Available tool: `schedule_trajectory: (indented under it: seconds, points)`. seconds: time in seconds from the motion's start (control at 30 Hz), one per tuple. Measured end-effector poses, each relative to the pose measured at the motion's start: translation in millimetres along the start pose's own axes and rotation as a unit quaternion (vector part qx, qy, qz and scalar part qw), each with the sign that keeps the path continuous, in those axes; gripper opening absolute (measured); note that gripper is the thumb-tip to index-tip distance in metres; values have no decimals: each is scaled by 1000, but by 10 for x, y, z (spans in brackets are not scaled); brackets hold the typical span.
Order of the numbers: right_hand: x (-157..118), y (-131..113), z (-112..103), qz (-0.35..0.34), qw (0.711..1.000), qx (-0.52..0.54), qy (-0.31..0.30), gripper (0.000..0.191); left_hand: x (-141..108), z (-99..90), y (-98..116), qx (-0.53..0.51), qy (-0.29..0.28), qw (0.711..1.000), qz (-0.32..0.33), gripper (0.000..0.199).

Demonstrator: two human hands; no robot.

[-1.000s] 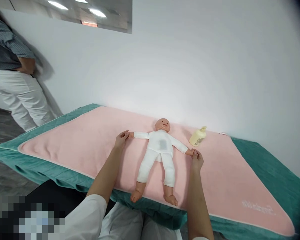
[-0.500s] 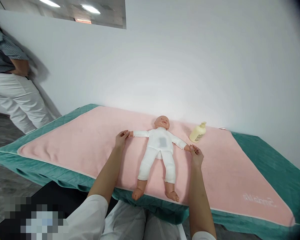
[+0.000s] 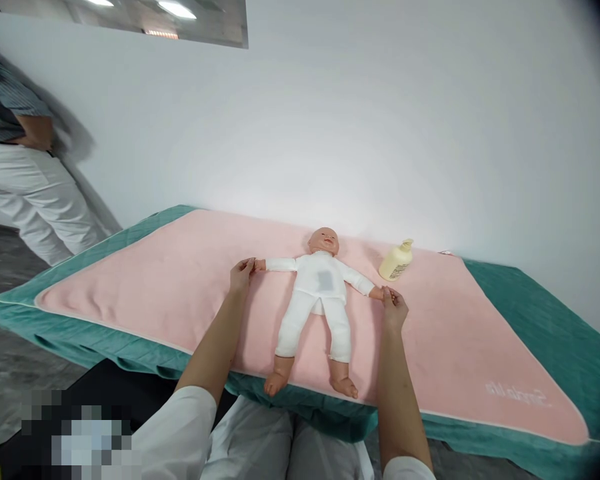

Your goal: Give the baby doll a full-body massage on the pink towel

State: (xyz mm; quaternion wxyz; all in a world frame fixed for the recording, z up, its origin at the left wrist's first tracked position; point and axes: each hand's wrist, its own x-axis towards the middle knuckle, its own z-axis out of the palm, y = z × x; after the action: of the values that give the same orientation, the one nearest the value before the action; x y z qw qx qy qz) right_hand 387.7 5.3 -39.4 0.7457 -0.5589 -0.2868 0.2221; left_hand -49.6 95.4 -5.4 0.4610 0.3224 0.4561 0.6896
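Observation:
A baby doll (image 3: pixel 321 283) in white clothing lies on its back on a pink blanket (image 3: pixel 180 280). Its head points to the wall, its bare feet to me, and both arms are spread wide. My left hand (image 3: pixel 241 275) is closed in a pinch on the doll's hand at the left. With fingers pinched together, my right hand (image 3: pixel 395 309) grips the doll's other hand at the right. A pale yellow pump bottle (image 3: pixel 396 261) leans or stands tilted on the blanket, just beyond my right hand.
Beneath the blanket is a green quilted cover (image 3: pixel 545 307) over the table. A white wall (image 3: pixel 330 120) rises behind it. At the far left stands a person (image 3: pixel 25 160) in white trousers. A black surface (image 3: pixel 115 393) is at lower left, partly blurred out.
The view has tilted slightly, so everything sits a little higher in the picture at the top. Both hands keep hold of the doll's hands, with barely any movement.

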Motion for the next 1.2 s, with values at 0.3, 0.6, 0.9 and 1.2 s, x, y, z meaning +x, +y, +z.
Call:
schedule_trajectory:
  seconds: [0.3, 0.6, 0.9, 1.2]
  points:
    - [-2, 5, -5, -1, 1000, -1, -19, 47, 42, -12, -38, -17, -5, 1000, 6, 35]
    - [-26, -67, -26, 4, 999, -21, -44, 50, 55, -15, -46, -33, -8, 999, -4, 38]
    - [-92, -192, 6, 46, 997, -55, -30, 56, 41, 7, -17, -37, -8, 999, -10, 43]
    - [-191, -302, 49, 21, 990, -141, -3, 52, 24, 6, -21, -32, -4, 999, -9, 34]
